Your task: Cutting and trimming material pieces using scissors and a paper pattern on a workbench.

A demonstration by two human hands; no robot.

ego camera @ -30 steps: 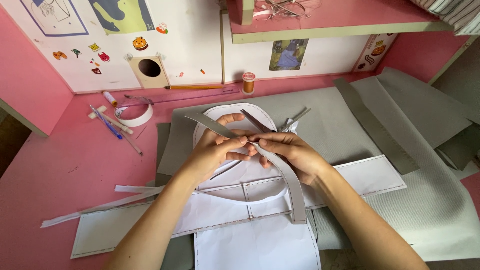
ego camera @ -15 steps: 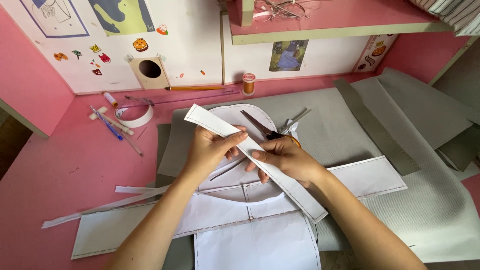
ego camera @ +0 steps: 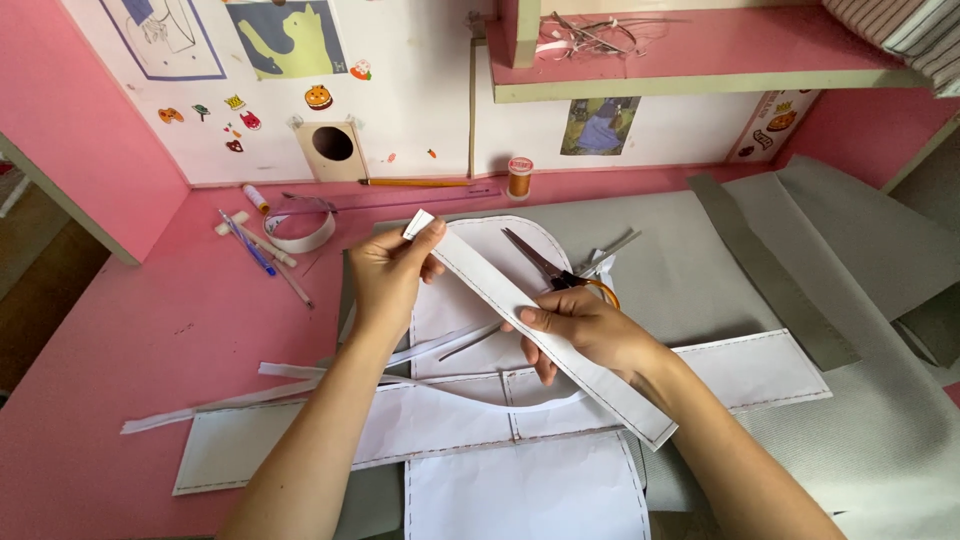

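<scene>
Now both hands are drawing a long white paper strip [ego camera: 545, 335] out straight above the pink desk [ego camera: 150, 330].

Half a second ago it was bowed and shorter between them; it is lying flatter now, slanting over the white pattern sheets [ego camera: 480, 420] and grey fabric [ego camera: 700, 270]. The left hand [ego camera: 390, 275] is pinching its upper end, the right hand [ego camera: 585, 330] is clasping its middle, just in front of the scissors [ego camera: 560, 272].

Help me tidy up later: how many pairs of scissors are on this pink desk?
1. The orange-handled metal scissors lie on the white paper pattern pieces, just beyond the right hand. Others may be hidden under the paper or grey fabric.
</scene>
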